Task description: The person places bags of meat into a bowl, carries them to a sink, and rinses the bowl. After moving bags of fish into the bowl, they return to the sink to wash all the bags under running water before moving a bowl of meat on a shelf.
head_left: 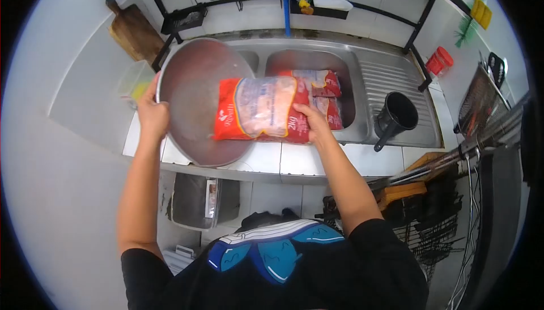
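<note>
With my left hand (pixel 153 114) I grip the rim of a large round metal basin (pixel 190 94), which is tilted on the left of the counter. My right hand (pixel 315 122) is closed on the right end of a red and clear 2 kg bag of frozen meat (pixel 263 109). The bag's left end overlaps the basin's opening; its right part is in front of the sink. Behind it, two similar red bags (pixel 326 83) lie in the sink basin (pixel 351 63), partly hidden by the held bag.
A black pitcher (pixel 399 111) stands on the ribbed drainboard (pixel 391 66). A blue tap pipe (pixel 287 12) rises behind the sink. Wooden boards (pixel 136 32) lean at the left, near a clear container (pixel 136 80). A utensil basket (pixel 479 103) hangs at the right; a grey bin (pixel 192 199) sits below.
</note>
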A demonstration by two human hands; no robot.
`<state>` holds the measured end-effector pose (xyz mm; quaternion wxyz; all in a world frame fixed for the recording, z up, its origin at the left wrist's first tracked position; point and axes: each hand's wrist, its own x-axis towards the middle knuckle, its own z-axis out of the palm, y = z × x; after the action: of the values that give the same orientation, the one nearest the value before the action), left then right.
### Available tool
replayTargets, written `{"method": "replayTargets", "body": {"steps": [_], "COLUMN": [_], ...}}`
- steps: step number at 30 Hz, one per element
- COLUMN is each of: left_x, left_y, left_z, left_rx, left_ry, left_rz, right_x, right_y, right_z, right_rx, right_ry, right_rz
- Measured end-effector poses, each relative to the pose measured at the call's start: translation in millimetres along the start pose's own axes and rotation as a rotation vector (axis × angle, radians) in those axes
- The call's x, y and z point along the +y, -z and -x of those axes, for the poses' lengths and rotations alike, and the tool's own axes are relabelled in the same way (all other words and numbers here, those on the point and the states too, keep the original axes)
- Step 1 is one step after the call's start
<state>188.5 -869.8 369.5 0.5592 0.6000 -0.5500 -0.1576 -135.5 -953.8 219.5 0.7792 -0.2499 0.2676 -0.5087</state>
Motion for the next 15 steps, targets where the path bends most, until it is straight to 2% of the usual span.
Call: {"method": "replayTargets", "body": {"steps": [1, 2, 4, 8, 11, 15], "left_x": [-8, -29, -2, -38, -47, -25], "left_y": [-9, -17, -35, -59, -66, -49], "left_z": [-3, -10, -1, -22, -29, -25], "left_rx": [0.003, 0.036, -0.016, 0.103, 0.216, 0.378], "left_ry": [-0.011, -0.155, -0.095, -0.121, -0.139, -0.353], "left_rz": [0.068, -0.038, 0.005, -0.079, -0.055, -0.14], "right_x": [-3, -6, -19, -26, -35, -58], "right_y": [4, 8, 14, 27, 53, 85], "right_z": [5, 9, 17, 23, 14, -10], "right_rx": [0.035, 0.069, 0.087, 0.273, 0.321, 0.395], "right_ry": [0.117, 0.232, 0.284, 0.423, 0.445, 0.439], "right_rz": [0.027, 0.054, 0.103, 0.108, 0.043, 0.082]}}
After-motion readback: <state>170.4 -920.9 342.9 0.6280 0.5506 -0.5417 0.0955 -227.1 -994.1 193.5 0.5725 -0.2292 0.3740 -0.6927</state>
